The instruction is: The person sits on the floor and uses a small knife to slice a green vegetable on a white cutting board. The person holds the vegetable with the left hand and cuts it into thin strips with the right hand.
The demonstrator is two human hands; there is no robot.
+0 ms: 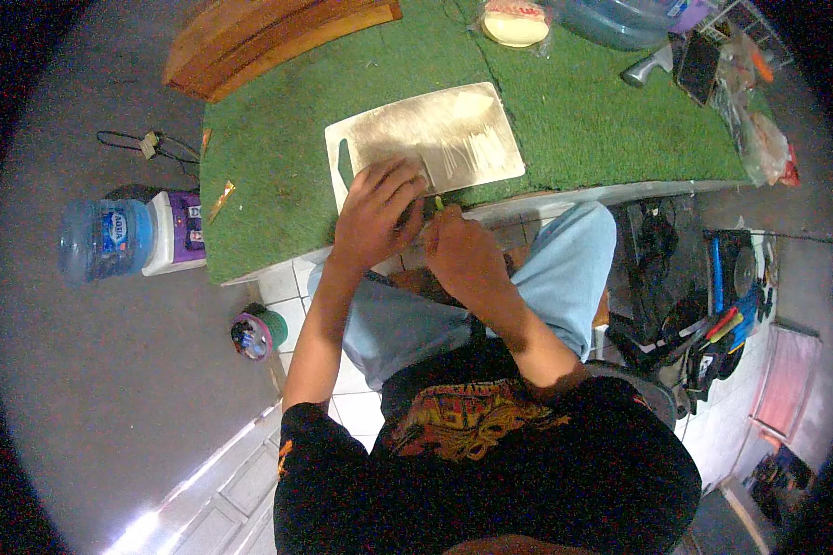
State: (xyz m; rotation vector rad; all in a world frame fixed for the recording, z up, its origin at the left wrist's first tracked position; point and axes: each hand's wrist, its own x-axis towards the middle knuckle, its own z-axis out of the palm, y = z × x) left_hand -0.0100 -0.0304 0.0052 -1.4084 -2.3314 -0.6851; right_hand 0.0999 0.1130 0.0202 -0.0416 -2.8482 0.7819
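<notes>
A pale cutting board (402, 135) with a slot handle lies on the green-covered table before me. My left hand (383, 208) rests on its near edge with bent fingers; whatever is under them is hidden. Close beside it, my right hand (466, 250) is closed around what looks like a knife, with a bit of its yellow-green handle (439, 203) showing above the fist. The blade is hard to make out against the board. Thin whitish strips (487, 149) lie side by side on the board's right part, and a pale piece (473, 105) sits behind them.
A wooden piece (278, 41) stands at the back left. Back right are a wrapped yellowish item (516, 28), a large blue water bottle (618, 21) and a grey-handled tool (647, 67). Another water bottle (104, 239) is left of the table. Tools (718, 326) lie at lower right.
</notes>
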